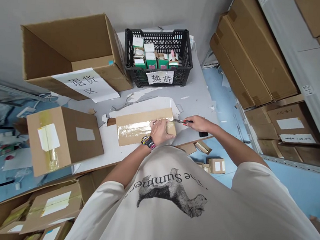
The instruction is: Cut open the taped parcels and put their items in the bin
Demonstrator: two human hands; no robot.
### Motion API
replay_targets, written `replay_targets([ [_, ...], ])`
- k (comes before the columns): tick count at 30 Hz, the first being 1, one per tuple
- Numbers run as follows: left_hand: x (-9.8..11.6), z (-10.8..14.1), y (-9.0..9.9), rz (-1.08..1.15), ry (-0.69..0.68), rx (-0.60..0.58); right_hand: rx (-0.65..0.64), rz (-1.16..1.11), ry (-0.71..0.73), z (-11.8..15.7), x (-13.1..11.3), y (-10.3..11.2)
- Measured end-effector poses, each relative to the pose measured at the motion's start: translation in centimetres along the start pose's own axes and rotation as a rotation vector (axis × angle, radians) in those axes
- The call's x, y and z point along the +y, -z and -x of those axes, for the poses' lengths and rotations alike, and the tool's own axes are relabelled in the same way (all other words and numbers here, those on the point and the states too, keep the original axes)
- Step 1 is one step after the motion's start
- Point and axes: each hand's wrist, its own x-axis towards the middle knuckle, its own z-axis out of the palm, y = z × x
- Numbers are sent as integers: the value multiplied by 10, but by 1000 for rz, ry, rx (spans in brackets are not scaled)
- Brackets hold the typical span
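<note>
A long cardboard box point(131, 133) with clear tape along its top lies on the table in front of me. My left hand point(161, 132) is on top of it near the right end, fingers bent against the taped surface and thumb toward the near edge, gripping the box. In my right hand point(199, 123), closed around the handle, is a red-and-black box cutter point(186, 122). Its metal end points left and meets the tape at the box's right end. How deep the tip sits cannot be made out.
Behind the box stand a black plastic basket point(156, 76) with several small green-and-white boxes and a large open carton point(66, 37). A taped carton point(82, 135) is at left. Shelving with cartons point(294, 120) rises at right. Small boxes point(216, 165) lie below the table's edge.
</note>
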Motion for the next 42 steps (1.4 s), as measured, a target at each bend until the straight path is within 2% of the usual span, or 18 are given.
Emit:
replay_targets([
  [4,-2,6,-2,7,-10,15,-92,-184,-29,-3,7,0],
  [8,-2,10,-5,14,-25,22,-133,-219,-3,-2,10,-4],
  [10,-2,10,-4,14,-36,27,-104,-172,13,-3,7,-7],
  [14,-2,7,-1,8,-48,34,57,-38,76,-5,0,-18],
  [16,-2,7,1,6,-49,28,62,-72,52,-3,3,-24],
  [19,-2,7,2,1,-56,37,-38,-227,-19,7,17,-30],
  [23,-4,6,5,-8,-65,49,-156,-331,-22,23,33,-39],
  [25,-4,8,6,-10,-78,45,-85,-314,-28,30,39,-43],
  [30,-6,14,12,24,-143,53,264,-296,-41,42,50,-46],
  [33,-13,9,21,72,-179,70,352,-327,-42,42,50,-53],
  [37,-24,-13,32,33,-128,112,427,-420,-35,19,26,-72],
  [42,-34,-34,37,-29,-88,62,557,-505,-1,-28,-20,-99],
])
